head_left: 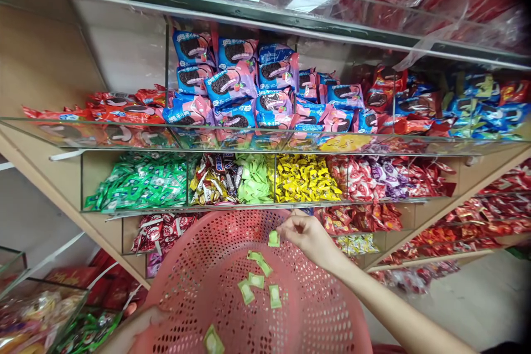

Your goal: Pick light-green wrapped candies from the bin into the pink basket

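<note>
A red perforated basket (332, 310) is tilted toward the shelves, with several light green wrapped candies (256, 280) scattered inside it. My left hand (139, 326) grips the basket at its lower left rim. Over the far right part of the basket, my right hand (305, 235) pinches one small green candy (274, 238) between thumb and fingers. Just above the basket's far rim, a shelf compartment holds a heap of the same light green candies (254, 178).
Beside that compartment lie green packets (143, 180), dark candy bars (219, 168) and yellow candies (306, 178). Blue and pink cookie packs (232, 86) fill the glass shelf (265, 144) above. Red packets (477, 213) line shelves at right.
</note>
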`<control>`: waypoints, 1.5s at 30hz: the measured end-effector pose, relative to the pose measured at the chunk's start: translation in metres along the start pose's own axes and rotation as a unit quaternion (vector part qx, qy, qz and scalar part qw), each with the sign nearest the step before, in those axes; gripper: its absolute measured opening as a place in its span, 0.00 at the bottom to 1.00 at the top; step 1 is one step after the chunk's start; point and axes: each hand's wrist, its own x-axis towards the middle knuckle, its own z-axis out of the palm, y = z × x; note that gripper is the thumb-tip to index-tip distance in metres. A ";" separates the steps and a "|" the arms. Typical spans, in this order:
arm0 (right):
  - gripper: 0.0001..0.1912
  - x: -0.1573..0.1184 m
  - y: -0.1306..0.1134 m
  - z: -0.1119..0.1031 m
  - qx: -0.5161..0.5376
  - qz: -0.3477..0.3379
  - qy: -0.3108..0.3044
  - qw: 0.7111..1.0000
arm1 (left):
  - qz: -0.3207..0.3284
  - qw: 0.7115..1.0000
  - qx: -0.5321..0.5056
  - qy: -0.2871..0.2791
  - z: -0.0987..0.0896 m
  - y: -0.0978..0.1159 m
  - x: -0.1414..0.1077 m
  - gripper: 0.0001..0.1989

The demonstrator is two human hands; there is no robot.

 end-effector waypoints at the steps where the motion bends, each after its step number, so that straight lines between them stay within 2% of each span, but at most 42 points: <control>1: 0.12 -0.002 0.005 0.003 0.004 0.008 -0.006 1.000 | -0.008 1.000 0.001 -0.002 0.001 0.002 0.003 0.15; 7: 0.12 -0.004 0.011 0.011 0.032 0.032 -0.015 0.999 | -0.036 0.999 0.000 -0.009 0.002 0.004 0.006 0.15; 15: 0.10 -0.005 0.011 0.015 0.029 0.051 -0.029 0.998 | -0.041 0.999 -0.007 -0.005 0.002 0.004 0.006 0.16; 22: 0.13 -0.005 0.009 0.014 0.002 0.053 -0.018 0.998 | -0.049 0.999 -0.004 -0.009 0.002 0.005 0.006 0.15; 34: 0.11 -0.002 0.034 0.025 0.012 0.035 -0.010 0.999 | -0.057 0.998 -0.007 -0.007 0.000 0.003 0.008 0.16; 39: 0.10 -0.002 0.033 0.025 0.028 0.041 -0.018 0.999 | -0.062 0.998 -0.006 -0.015 -0.001 0.003 0.009 0.17; 45: 0.13 -0.001 0.027 0.024 0.032 0.042 -0.021 0.998 | -0.041 0.999 -0.025 -0.018 -0.002 0.002 0.009 0.15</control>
